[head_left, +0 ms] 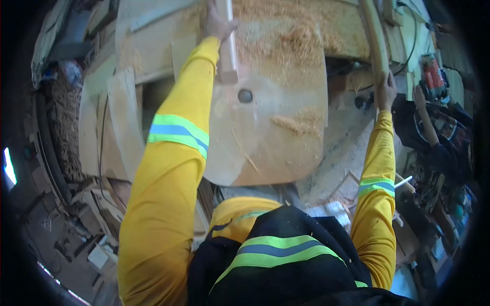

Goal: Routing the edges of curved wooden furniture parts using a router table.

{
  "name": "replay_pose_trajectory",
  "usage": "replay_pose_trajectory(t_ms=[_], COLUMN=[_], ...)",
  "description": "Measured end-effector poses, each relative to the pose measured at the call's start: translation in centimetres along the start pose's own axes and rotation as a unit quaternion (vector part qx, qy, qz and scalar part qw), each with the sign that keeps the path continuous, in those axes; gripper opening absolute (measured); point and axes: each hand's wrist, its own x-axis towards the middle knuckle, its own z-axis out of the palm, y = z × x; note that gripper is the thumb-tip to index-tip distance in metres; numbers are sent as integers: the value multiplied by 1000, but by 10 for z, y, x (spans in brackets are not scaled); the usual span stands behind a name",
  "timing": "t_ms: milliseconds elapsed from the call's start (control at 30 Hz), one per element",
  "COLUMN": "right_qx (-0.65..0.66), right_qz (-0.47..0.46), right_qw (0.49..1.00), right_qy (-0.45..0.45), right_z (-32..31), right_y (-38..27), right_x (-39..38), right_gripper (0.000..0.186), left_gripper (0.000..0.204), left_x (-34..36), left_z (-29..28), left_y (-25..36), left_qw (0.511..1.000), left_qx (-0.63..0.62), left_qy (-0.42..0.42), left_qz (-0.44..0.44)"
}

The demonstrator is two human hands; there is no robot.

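Note:
My left hand (218,26) reaches to the far edge of the view. It grips a straight wooden bar (230,64) with a pale edge, the thumb laid across it. The bar lies on a broad wooden tabletop (265,158) with rounded corners and a round dark hole. Out to the right, my right hand (386,92) is closed round the near end of a long, slightly curved wooden strip (376,43). The far ends of both pieces run out of view.
Wood shavings (301,43) cover much of the tabletop. Planks (125,112) lie at the left. At the right, another person's arm (427,120) is near a red power tool (433,76) and a dark cable (412,41). Offcuts (102,257) litter the floor.

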Motion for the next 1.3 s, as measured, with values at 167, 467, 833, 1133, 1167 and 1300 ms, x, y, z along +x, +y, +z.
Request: replay_pose_trajectory(t_ms=[167, 467, 833, 1133, 1167, 1300], right_qx=[-118, 19, 117, 160, 200, 254], right_qz=[-8, 108, -364, -550, -567, -617], right_qw=[989, 964, 922, 817, 796, 741], right_qy=[-91, -242, 65, -70, -69, -76], right_z=[27, -22, -281, -341, -337, -333], right_y=[-64, -138, -398, -592, -598, -633], right_x=[-6, -6, -16, -160, -163, -194], right_gripper=[76, 44, 33, 46, 44, 38], left_gripper=[105, 42, 43, 22, 22, 25], left_x=[10, -147, -432, -528, -535, -572], left_z=[-40, -198, -250, -161, -167, -185], left_y=[-57, 1, 82, 12, 15, -2], left_qw=[998, 985, 738, 549, 546, 563], left_qx=[-18, -101, -601, -782, -783, -776], left_qy=[0, -30, 306, 283, 287, 267], left_qz=[-52, -138, -15, -85, -75, -95])
